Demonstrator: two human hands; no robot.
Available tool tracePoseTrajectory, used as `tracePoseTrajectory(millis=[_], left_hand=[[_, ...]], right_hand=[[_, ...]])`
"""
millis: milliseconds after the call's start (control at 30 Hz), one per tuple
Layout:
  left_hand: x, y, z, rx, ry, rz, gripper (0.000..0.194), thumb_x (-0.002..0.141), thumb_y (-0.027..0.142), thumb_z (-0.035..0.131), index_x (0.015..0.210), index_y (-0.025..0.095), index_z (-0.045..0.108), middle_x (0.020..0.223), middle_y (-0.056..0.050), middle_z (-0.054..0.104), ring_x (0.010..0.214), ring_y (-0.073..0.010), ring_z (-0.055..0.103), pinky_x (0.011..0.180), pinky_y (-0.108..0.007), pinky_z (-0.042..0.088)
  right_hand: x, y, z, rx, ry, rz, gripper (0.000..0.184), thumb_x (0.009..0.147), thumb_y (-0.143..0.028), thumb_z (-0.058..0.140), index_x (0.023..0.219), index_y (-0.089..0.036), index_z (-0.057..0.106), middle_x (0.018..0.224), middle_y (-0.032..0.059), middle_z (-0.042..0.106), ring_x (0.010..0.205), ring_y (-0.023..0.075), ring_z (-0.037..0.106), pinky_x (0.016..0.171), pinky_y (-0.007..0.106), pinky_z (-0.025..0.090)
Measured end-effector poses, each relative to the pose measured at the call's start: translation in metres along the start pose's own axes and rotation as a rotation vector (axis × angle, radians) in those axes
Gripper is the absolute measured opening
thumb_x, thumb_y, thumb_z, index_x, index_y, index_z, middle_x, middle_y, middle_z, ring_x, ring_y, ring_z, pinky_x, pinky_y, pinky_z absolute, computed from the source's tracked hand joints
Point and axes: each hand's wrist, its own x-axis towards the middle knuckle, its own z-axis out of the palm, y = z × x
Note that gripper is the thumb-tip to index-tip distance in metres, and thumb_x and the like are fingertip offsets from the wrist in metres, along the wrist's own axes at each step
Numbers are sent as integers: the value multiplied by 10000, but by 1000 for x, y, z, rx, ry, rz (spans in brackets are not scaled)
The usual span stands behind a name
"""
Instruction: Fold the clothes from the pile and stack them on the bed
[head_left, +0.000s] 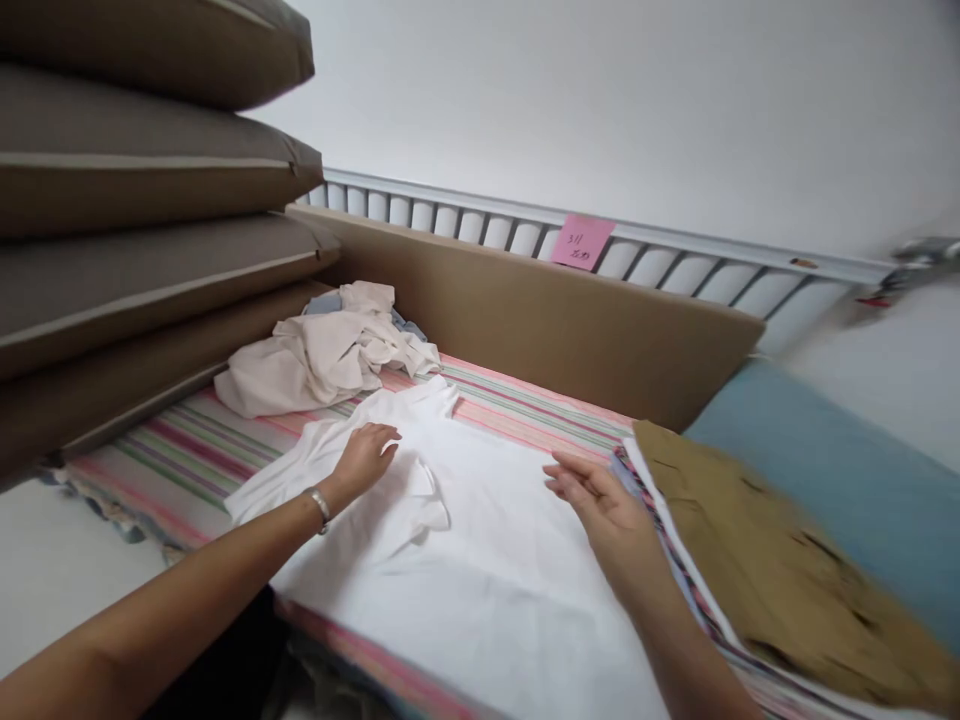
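A white shirt [510, 570] lies spread over the striped cloth [191, 450], with creases toward its upper left part. A flap of its fabric, like a collar or sleeve end, stands up a little near the middle. My left hand [366, 458], with a silver bracelet on the wrist, is over the bunched left part of the shirt; its fingers are loosely curved, the thumb apart, holding nothing. Over the shirt's right side hovers my right hand [604, 500], fingers slightly parted and nothing in them. Whether either hand touches the fabric is hard to tell.
A crumpled pile of cream clothes [322, 355] lies at the back left. Thick brown cushions [150, 190] are stacked at left. Folded clothes with olive trousers [765, 560] on top lie at right. Behind, a brown panel [540, 320] leans against a railing bearing a pink note [583, 242].
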Motion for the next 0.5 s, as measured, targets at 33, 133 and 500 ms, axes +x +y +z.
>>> tracePoseTrajectory(millis=[33,133,500], left_hand=[[17,-2,0,24,-6,-11,253,870,223,472,1038,192,659,1140,-65,658,1082,-218,560,948,-371,415],[66,-9,9,106,-38,-43,275,864,213,473,1079,183,643,1137,-71,653,1092,-219,550,970,-360,393],[179,-32,105,294,-251,-157,440,818,107,453,1254,141,501,1276,-187,537,1172,-294,503,934,-434,397]], right_hand=[[23,27,2,-47,14,88,420,759,-489,517,1037,-188,608,994,94,686,859,223,660,829,389,510],[78,106,3,-344,-14,161,378,772,-399,480,1053,-186,616,978,85,691,854,218,658,828,370,488],[158,212,8,-940,-203,182,531,802,-96,433,1327,-176,457,1351,122,496,1166,205,519,911,310,416]])
